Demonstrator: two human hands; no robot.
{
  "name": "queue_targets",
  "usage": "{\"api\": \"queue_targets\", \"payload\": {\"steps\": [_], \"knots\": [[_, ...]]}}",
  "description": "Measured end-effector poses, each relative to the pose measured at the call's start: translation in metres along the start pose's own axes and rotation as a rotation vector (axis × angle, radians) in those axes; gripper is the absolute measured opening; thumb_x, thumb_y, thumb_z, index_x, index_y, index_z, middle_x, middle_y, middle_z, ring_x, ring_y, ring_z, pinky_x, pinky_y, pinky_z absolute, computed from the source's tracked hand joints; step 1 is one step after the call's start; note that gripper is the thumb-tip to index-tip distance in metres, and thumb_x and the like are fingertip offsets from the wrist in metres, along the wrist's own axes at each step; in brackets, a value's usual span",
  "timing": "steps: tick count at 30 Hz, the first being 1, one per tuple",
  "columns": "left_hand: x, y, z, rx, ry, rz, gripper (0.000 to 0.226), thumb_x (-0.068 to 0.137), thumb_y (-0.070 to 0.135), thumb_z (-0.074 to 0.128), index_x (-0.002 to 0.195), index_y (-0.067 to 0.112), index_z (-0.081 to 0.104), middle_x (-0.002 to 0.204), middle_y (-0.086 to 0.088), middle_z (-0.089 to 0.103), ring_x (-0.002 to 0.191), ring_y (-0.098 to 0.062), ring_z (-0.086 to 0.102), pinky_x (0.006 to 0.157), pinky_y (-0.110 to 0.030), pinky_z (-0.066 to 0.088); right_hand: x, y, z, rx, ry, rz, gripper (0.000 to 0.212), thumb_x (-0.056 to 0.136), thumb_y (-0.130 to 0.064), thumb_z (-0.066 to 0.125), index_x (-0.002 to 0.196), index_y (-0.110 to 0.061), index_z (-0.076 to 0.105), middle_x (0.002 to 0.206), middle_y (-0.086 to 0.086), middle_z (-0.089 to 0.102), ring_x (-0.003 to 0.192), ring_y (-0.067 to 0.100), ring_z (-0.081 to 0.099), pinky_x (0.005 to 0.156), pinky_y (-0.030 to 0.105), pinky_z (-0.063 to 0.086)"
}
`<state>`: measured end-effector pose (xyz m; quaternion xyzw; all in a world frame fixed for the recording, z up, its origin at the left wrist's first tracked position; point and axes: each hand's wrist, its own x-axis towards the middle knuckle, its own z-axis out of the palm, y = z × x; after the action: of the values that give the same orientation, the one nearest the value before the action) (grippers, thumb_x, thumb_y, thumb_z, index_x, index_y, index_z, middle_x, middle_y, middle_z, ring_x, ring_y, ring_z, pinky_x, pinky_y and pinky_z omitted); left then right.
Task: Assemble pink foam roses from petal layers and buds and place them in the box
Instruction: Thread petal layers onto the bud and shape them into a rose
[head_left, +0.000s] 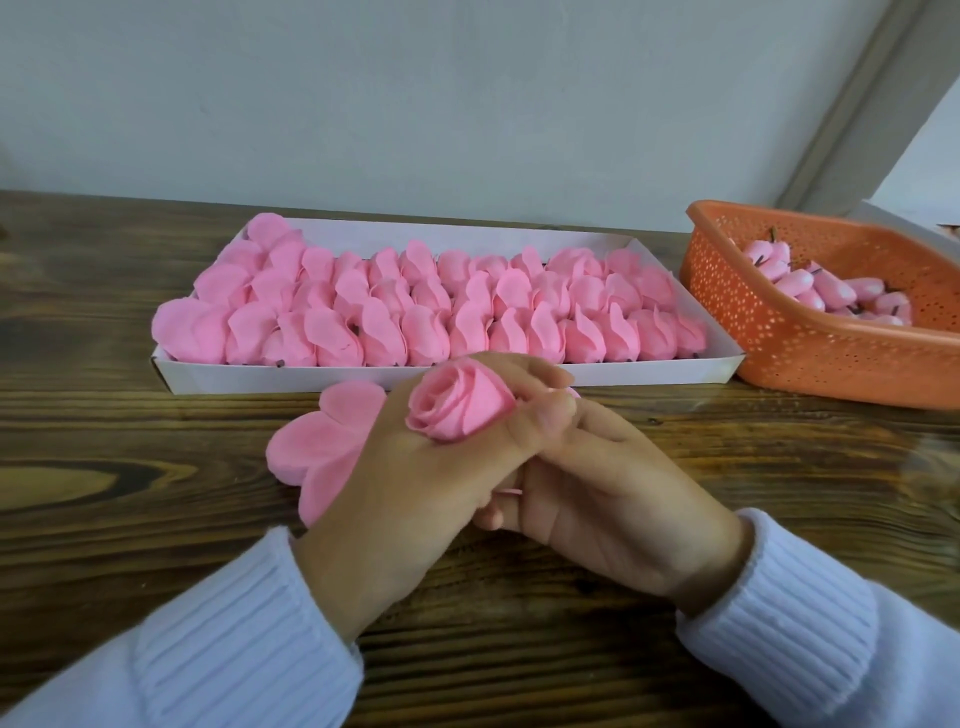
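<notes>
A pink foam rose is held above the table in front of the box, its spiral bloom facing left. My left hand grips it, fingers curled over its top. My right hand meets it from the right, with fingers curled at the rose's base and tucked under the left hand. A sliver of pink shows between the palms. A stack of flat pink petal layers lies on the table, partly hidden under my left hand. The white box behind holds several rows of finished roses.
An orange perforated basket at the right holds several pink buds with dark stems. The wooden table runs to a pale wall behind the box. White knit sleeves cover both my wrists.
</notes>
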<state>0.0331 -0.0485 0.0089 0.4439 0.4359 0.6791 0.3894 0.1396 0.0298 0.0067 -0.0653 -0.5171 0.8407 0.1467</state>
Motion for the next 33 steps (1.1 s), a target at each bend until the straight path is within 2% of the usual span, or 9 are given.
{"api": "queue_targets", "payload": {"steps": [3,6,11,16,19,21,24,27,33], "knots": [[0.0007,0.0006,0.0007,-0.023,0.046,-0.028,0.019,0.060,0.041,0.073,0.066,0.023,0.070,0.082,-0.027,0.060,0.040,-0.010,0.047,0.037,-0.017,0.038,-0.0007,-0.0006,0.0015,0.020,-0.065,-0.005,0.047,0.081,-0.022,0.056,0.119,0.004,0.047,0.081,0.007,0.058,0.071,0.012,0.056,0.067,0.024,0.046],[0.0002,0.0019,0.0031,-0.049,0.006,-0.018,0.015,0.063,0.038,0.072,0.070,0.025,0.072,0.080,-0.038,0.051,0.040,-0.016,0.049,0.036,-0.018,0.039,0.0011,-0.0007,0.0005,-0.011,-0.023,0.033,0.063,0.085,-0.030,0.052,0.119,0.021,0.037,0.067,0.001,0.060,0.062,0.010,0.052,0.061,0.022,0.044],[0.0005,0.0003,0.0008,-0.027,0.026,-0.009,0.020,0.064,0.043,0.069,0.068,0.024,0.071,0.082,-0.006,0.070,0.052,-0.024,0.049,0.038,-0.018,0.037,-0.0003,-0.0011,0.0017,0.060,-0.052,0.009,0.043,0.082,-0.025,0.054,0.117,-0.003,0.044,0.076,0.002,0.059,0.069,0.011,0.057,0.065,0.023,0.046],[-0.0009,0.0028,0.0034,-0.031,-0.018,-0.002,0.016,0.065,0.038,0.070,0.072,0.024,0.072,0.075,-0.029,0.059,0.034,-0.009,0.044,0.037,-0.017,0.039,0.0010,0.0007,0.0014,-0.002,-0.011,0.048,0.055,0.083,-0.033,0.051,0.116,0.011,0.045,0.067,0.001,0.059,0.061,0.011,0.052,0.060,0.022,0.042],[-0.0007,0.0034,0.0030,-0.022,0.011,-0.008,0.014,0.064,0.039,0.069,0.067,0.026,0.071,0.089,-0.005,0.072,0.051,-0.028,0.057,0.041,-0.020,0.041,-0.0005,0.0029,0.0010,0.022,-0.023,0.008,0.044,0.084,-0.030,0.056,0.113,0.002,0.051,0.074,0.003,0.059,0.066,0.011,0.055,0.061,0.021,0.044],[0.0008,0.0041,0.0006,-0.055,0.040,-0.051,0.017,0.061,0.040,0.070,0.061,0.024,0.065,0.092,0.002,0.072,0.046,-0.025,0.052,0.041,-0.021,0.040,-0.0016,0.0026,0.0025,0.038,-0.039,-0.025,0.028,0.087,-0.019,0.053,0.112,-0.009,0.054,0.078,0.001,0.059,0.070,0.010,0.054,0.063,0.021,0.044],[0.0025,0.0064,0.0002,-0.102,0.014,-0.073,0.017,0.061,0.035,0.072,0.062,0.020,0.063,0.086,-0.002,0.070,0.035,-0.012,0.044,0.040,-0.022,0.042,0.0003,0.0030,0.0046,0.013,-0.008,-0.026,0.020,0.085,-0.023,0.053,0.096,-0.008,0.062,0.072,-0.001,0.059,0.064,0.009,0.052,0.060,0.020,0.042],[0.0017,0.0072,0.0022,-0.079,0.017,-0.072,0.018,0.060,0.039,0.071,0.065,0.022,0.067,0.084,-0.018,0.067,0.037,-0.021,0.043,0.043,-0.026,0.044,0.0024,0.0049,0.0035,-0.059,0.056,-0.011,0.037,0.094,-0.027,0.041,0.080,0.004,0.055,0.064,0.001,0.055,0.058,0.014,0.046,0.056,0.024,0.035],[0.0020,0.0063,0.0013,-0.040,0.029,-0.010,0.016,0.060,0.036,0.072,0.057,0.023,0.063,0.086,0.002,0.070,0.059,-0.032,0.047,0.039,-0.019,0.038,-0.0011,0.0015,0.0058,0.053,0.010,-0.051,0.022,0.088,-0.016,0.048,0.104,-0.008,0.060,0.071,0.002,0.061,0.066,0.010,0.056,0.062,0.021,0.044]]}}
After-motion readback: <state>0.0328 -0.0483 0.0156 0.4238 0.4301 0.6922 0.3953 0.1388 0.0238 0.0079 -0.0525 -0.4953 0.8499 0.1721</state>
